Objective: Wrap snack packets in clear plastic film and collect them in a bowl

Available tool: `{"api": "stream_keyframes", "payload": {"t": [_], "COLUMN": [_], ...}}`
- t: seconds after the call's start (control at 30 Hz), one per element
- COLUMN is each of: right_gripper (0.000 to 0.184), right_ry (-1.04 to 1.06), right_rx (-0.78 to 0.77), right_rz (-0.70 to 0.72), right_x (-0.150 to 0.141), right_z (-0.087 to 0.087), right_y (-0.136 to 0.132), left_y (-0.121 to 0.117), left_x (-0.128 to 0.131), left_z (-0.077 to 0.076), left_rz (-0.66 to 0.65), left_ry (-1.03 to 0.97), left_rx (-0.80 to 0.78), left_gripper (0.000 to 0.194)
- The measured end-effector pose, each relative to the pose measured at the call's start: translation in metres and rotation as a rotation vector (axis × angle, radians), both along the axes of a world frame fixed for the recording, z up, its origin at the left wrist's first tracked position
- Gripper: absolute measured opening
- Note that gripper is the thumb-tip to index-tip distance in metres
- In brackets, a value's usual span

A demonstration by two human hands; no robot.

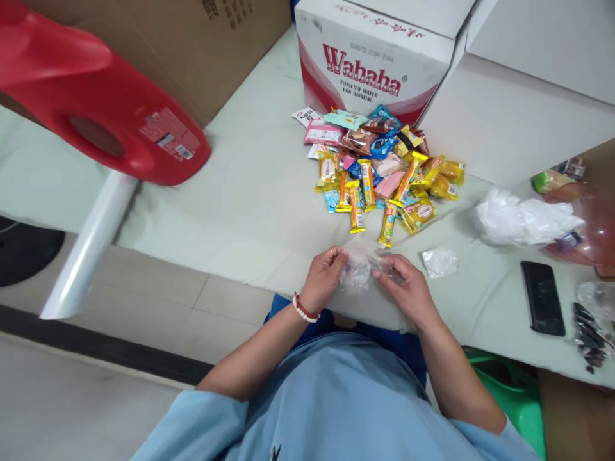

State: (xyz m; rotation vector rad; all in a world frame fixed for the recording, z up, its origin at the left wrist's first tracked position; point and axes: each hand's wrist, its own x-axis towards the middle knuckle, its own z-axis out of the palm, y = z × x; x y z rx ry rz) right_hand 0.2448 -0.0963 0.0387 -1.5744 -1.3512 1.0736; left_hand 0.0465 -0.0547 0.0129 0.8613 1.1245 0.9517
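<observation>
Between my two hands, at the table's front edge, is a crumpled clear plastic bag [356, 276]. My left hand [327, 272] pinches its left side between thumb and fingers. On the other side, my right hand [404, 285] has its thumb and fingertips closed on the bag's right edge. Just beyond the hands lies a pile of wrapped snacks [368, 144], with several yellow snack sticks [355, 208] at its near side. A small folded clear plastic piece [440, 262] rests on the cloth to the right of my right hand.
A white Wahaba-style water carton [365, 57] stands behind the snacks. At left are a big red jug [144, 128] and a plastic roll [91, 246] overhanging the edge. A bundle of white plastic bags [526, 218] and a black phone [542, 298] lie at right. A green stool [509, 390] stands below.
</observation>
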Motion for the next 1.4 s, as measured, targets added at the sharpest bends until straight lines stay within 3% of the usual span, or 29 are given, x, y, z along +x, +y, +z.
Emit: {"api": "stream_keyframes", "payload": {"t": [0.1,0.23,0.3,0.4,0.5,0.57,0.67,0.77,0.83,1.0,1.1,1.2,1.3,1.33,1.4], "right_gripper": [0.033,0.044,0.045,0.044,0.042,0.042,0.041,0.041,0.042,0.045,0.045,0.048,0.049,0.049,0.049], "right_ry": [0.209,0.497,0.539,0.574,0.639,0.681,0.713,0.691,0.642,0.54,0.544,0.54,0.517,0.509,0.5], "right_rx": [-0.054,-0.152,-0.169,-0.171,-0.199,-0.234,-0.24,-0.214,-0.233,-0.294,-0.308,-0.32,-0.32,-0.318,-0.305], "right_rz": [-0.17,-0.373,-0.372,-0.314,-0.246,-0.194,-0.216,-0.361,-0.406,-0.35,-0.336,-0.341,-0.345,-0.347,-0.355], "right_x": [-0.008,-0.012,-0.014,-0.018,-0.022,-0.022,-0.012,0.008,0.021,0.037,0.036,0.031,0.026,0.024,0.022], "right_z": [0.004,0.011,0.015,0.021,0.024,0.025,0.026,0.025,0.022,0.01,0.004,0.002,0.004,0.005,0.008], "right_y": [0.012,0.019,0.017,0.013,0.008,0.006,0.006,0.007,0.008,0.013,0.014,0.015,0.016,0.016,0.017], "left_y": [0.0,0.002,0.002,0.0,0.0,0.003,0.011,0.025,0.034,0.051,0.053,0.045,0.025,0.016,-0.003], "left_x": [-0.002,-0.01,-0.011,-0.004,0.012,0.021,0.019,-0.007,-0.033,-0.096,-0.118,-0.12,-0.101,-0.091,-0.066], "left_z": [-0.004,-0.004,0.0,0.009,0.012,0.011,0.009,0.01,0.011,0.01,0.008,0.015,0.03,0.035,0.039], "left_rz": [-0.03,0.042,0.063,-0.039,-0.172,-0.222,-0.121,0.048,0.086,0.151,0.214,0.361,0.539,0.534,0.352], "left_ry": [0.044,0.122,0.15,0.084,-0.099,-0.216,-0.281,-0.25,-0.207,0.023,0.256,0.597,0.861,0.895,0.888], "left_rx": [0.013,0.034,0.106,0.175,0.095,0.01,-0.081,-0.101,-0.094,-0.041,0.007,0.186,0.562,0.693,0.912], "left_gripper": [0.051,0.042,0.042,0.047,0.061,0.06,0.046,0.044,0.043,0.035,0.026,0.025,0.022,0.019,0.016]}}
